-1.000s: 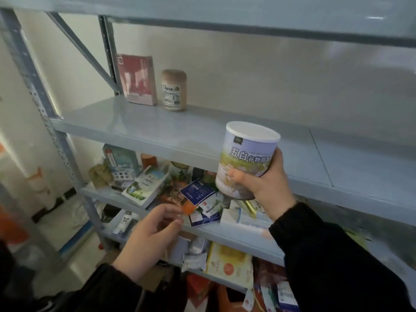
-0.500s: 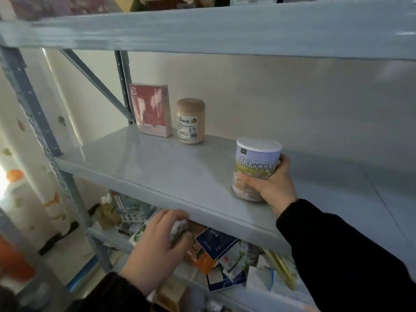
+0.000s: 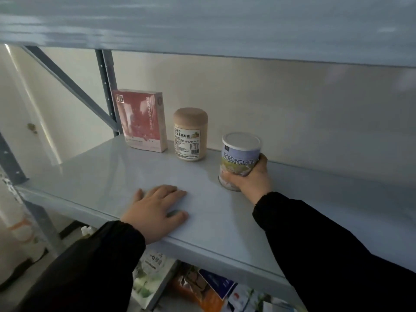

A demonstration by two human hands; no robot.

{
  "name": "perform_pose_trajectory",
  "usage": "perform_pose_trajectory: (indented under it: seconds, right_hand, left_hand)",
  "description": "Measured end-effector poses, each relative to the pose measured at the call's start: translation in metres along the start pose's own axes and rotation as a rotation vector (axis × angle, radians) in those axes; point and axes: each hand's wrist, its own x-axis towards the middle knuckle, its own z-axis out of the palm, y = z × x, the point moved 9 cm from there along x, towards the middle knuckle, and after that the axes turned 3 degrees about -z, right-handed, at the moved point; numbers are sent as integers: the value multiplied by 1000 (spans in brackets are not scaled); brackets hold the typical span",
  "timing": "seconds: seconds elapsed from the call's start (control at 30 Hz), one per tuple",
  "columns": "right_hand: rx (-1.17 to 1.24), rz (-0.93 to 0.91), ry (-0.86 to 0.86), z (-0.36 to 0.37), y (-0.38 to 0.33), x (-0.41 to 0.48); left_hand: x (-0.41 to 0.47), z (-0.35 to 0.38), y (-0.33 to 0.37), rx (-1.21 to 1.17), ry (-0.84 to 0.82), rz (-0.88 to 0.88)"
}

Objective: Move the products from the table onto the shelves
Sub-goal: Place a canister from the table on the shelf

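A white-lidded tin can (image 3: 239, 154) with a blue and green label stands upright on the grey metal shelf (image 3: 108, 174). My right hand (image 3: 253, 179) grips its lower half from the right. My left hand (image 3: 155, 209) lies flat, palm down, on the shelf near the front edge, holding nothing. A beige jar (image 3: 190, 134) and a pink box (image 3: 141, 120) stand at the back of the same shelf, left of the can.
Another shelf board (image 3: 202, 25) hangs close overhead. A grey upright post and diagonal brace (image 3: 105, 86) stand at the back left. Below the front edge, a lower shelf holds several packets and boxes (image 3: 202, 287). The shelf stretches bare to the right of the can.
My right hand has carried the can further back along the shelf, close to the jar. My left hand rose from below the shelf edge and now rests flat on the shelf.
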Motion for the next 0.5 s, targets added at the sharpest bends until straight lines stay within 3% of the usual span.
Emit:
perform_pose_trajectory:
  seconds: [0.33,0.5]
  right_hand:
    - [-643,175,-85,27,0,14]
    - [-787,236,-157,33,12,17]
  left_hand:
    - [5,2,-3,-33,82,60]
    - [5,2,-2,-48,81,75]
